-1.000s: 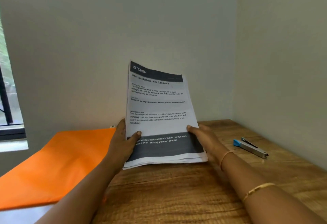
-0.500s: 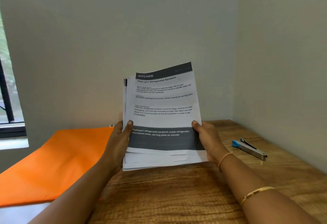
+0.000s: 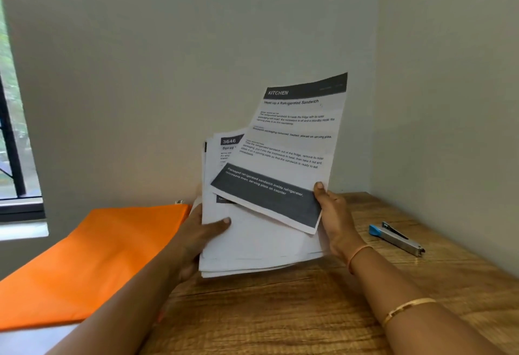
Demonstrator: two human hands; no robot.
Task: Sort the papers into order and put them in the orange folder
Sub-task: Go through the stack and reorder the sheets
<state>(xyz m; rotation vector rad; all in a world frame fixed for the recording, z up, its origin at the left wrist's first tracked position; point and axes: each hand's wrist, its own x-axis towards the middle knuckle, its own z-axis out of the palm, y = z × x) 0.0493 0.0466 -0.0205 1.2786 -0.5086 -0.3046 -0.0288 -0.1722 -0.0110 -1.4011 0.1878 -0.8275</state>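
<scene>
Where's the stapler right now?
Head view, right side: the stapler lies on the wooden table near the right wall, apart from the right hand holding papers.

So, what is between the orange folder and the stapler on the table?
In the head view, the left hand grips the paper stack there and the right hand pinches the KITCHEN sheet, tilted off it. Toward the stapler, the table is bare.
</scene>
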